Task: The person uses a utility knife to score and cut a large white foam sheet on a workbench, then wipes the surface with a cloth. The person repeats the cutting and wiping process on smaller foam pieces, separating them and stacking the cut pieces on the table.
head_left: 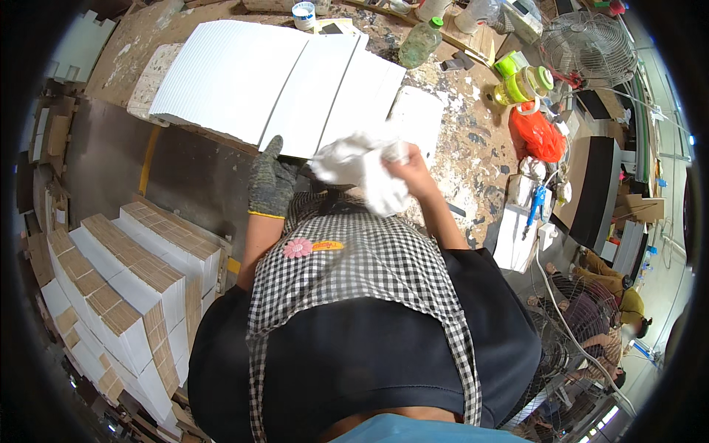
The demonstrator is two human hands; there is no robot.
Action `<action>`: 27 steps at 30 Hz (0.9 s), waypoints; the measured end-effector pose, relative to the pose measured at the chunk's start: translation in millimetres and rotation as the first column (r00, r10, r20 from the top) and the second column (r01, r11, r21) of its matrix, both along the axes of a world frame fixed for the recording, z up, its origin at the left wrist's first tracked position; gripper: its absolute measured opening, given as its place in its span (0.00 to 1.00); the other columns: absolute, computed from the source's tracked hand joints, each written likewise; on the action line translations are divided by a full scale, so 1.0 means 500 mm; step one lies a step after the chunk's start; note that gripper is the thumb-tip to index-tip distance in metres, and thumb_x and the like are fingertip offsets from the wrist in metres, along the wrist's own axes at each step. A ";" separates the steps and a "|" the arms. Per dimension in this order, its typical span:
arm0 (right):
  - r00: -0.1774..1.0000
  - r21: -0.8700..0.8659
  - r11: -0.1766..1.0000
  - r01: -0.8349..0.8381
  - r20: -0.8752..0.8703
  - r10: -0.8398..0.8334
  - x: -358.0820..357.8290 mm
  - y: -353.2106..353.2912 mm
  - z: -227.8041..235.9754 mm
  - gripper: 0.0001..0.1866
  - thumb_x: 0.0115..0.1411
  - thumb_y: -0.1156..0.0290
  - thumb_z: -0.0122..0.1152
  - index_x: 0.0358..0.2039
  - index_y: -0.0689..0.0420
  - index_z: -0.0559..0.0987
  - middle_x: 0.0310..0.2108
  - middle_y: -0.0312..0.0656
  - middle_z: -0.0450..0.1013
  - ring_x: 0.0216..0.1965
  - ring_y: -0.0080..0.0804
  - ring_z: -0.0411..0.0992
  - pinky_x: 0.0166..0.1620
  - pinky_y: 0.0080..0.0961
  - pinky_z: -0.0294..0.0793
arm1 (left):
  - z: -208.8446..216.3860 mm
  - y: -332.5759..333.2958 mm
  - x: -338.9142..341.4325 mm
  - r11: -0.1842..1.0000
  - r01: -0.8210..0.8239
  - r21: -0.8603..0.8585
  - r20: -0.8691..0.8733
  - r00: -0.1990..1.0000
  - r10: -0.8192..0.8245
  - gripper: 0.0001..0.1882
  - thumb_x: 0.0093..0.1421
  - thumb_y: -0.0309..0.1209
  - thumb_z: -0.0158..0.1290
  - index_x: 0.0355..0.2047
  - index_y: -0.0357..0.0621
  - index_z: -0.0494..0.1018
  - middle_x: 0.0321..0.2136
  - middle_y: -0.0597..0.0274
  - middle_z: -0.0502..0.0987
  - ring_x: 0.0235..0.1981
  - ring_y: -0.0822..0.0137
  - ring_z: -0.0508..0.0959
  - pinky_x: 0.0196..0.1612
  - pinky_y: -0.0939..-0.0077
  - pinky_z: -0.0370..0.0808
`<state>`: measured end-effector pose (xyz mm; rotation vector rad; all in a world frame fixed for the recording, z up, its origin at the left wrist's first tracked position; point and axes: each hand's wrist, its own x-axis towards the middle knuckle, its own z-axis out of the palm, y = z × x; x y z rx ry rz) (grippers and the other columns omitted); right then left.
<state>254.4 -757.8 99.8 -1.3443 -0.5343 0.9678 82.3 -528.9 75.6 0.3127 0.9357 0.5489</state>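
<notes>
White flat panels lie overlapped on the worktable in front of me, with a fanned row of them at the left and a single panel nearer the middle. My left hand wears a dark grey knit glove with a yellow cuff. Its thumb rests on the near edge of that panel while the fingers drop out of sight below it. In my bare right hand is a bunched white cloth, blurred by motion, which hangs over the panels' near right edge.
Stacked white-and-brown boards stand at my lower left. Along the paint-flecked table are a green-capped bottle, a yellow-green jug, a red plastic bag and a blue glue gun. A wire fan stands far right; people sit lower right.
</notes>
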 end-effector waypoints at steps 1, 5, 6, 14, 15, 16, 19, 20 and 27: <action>0.983 0.071 0.983 0.171 -0.083 -0.165 0.020 -0.024 0.000 0.13 0.59 0.74 0.58 0.44 0.62 0.83 0.36 0.40 0.82 0.27 0.27 0.79 0.31 0.24 0.84 | 0.013 0.005 0.002 1.000 -0.003 -0.002 0.111 0.994 0.003 0.09 0.65 0.27 0.60 0.41 0.35 0.77 0.38 0.52 0.82 0.38 0.59 0.83 0.41 0.63 0.84; 0.820 0.052 0.820 0.570 -0.097 -0.564 0.099 -0.084 -0.033 0.13 0.59 0.72 0.61 0.44 0.62 0.81 0.35 0.37 0.80 0.31 0.21 0.77 0.36 0.19 0.76 | 0.046 0.020 -0.009 0.997 -0.008 0.075 0.068 0.998 0.003 0.09 0.65 0.27 0.60 0.42 0.35 0.76 0.39 0.52 0.81 0.39 0.60 0.82 0.42 0.63 0.84; 0.813 0.132 0.803 0.581 -0.151 -0.563 0.109 -0.098 -0.046 0.13 0.60 0.71 0.61 0.44 0.63 0.81 0.35 0.37 0.80 0.33 0.21 0.77 0.37 0.19 0.74 | 0.048 0.022 -0.016 0.995 -0.002 0.101 0.065 0.998 -0.005 0.08 0.65 0.27 0.60 0.41 0.35 0.77 0.37 0.53 0.81 0.36 0.61 0.82 0.39 0.64 0.84; 0.663 0.101 0.669 0.736 -0.306 -0.683 0.118 -0.101 -0.038 0.17 0.64 0.70 0.57 0.50 0.66 0.77 0.38 0.42 0.80 0.34 0.26 0.80 0.39 0.25 0.81 | 0.027 0.027 -0.050 0.973 0.044 0.227 -0.039 0.999 -0.036 0.04 0.64 0.28 0.62 0.34 0.41 0.79 0.28 0.61 0.81 0.19 0.73 0.76 0.17 0.80 0.70; 0.694 0.110 0.715 0.691 -0.380 -0.612 0.106 -0.081 -0.018 0.17 0.67 0.67 0.54 0.49 0.67 0.77 0.37 0.45 0.80 0.33 0.28 0.81 0.34 0.24 0.83 | 0.023 0.023 -0.049 0.974 0.035 0.225 0.020 0.999 -0.040 0.03 0.64 0.27 0.61 0.33 0.41 0.79 0.29 0.61 0.81 0.20 0.74 0.76 0.17 0.82 0.69; 0.708 0.089 0.738 0.669 -0.379 -0.596 0.082 -0.047 0.000 0.21 0.69 0.62 0.52 0.49 0.69 0.76 0.37 0.47 0.79 0.32 0.30 0.81 0.31 0.23 0.84 | 0.019 0.016 -0.050 0.963 0.086 0.254 -0.036 0.996 -0.080 0.03 0.64 0.26 0.61 0.34 0.40 0.79 0.30 0.62 0.81 0.21 0.74 0.76 0.18 0.81 0.69; 0.908 -0.143 0.942 0.303 -0.257 -0.331 -0.008 0.077 0.039 0.22 0.70 0.61 0.56 0.54 0.66 0.73 0.42 0.47 0.79 0.46 0.32 0.77 0.46 0.32 0.82 | 0.018 -0.006 -0.057 0.666 0.299 0.683 -0.236 0.954 -0.186 0.06 0.64 0.25 0.61 0.39 0.36 0.79 0.33 0.64 0.81 0.25 0.74 0.77 0.23 0.78 0.71; 0.924 -0.319 0.888 0.332 -0.078 -0.374 -0.047 0.114 0.047 0.19 0.69 0.63 0.59 0.51 0.65 0.75 0.42 0.46 0.78 0.54 0.34 0.74 0.54 0.36 0.78 | 0.020 -0.012 -0.059 0.294 0.404 0.866 -0.384 0.915 -0.129 0.08 0.64 0.25 0.61 0.41 0.34 0.79 0.33 0.65 0.80 0.27 0.74 0.77 0.25 0.77 0.73; 0.868 0.117 0.896 0.429 0.222 -0.444 0.182 0.182 0.071 0.25 0.67 0.51 0.61 0.50 0.61 0.80 0.43 0.47 0.81 0.46 0.34 0.78 0.52 0.30 0.78 | 0.067 -0.035 -0.090 0.571 0.436 0.695 -0.317 0.899 -0.301 0.18 0.65 0.26 0.60 0.52 0.30 0.74 0.39 0.62 0.79 0.36 0.71 0.76 0.37 0.75 0.74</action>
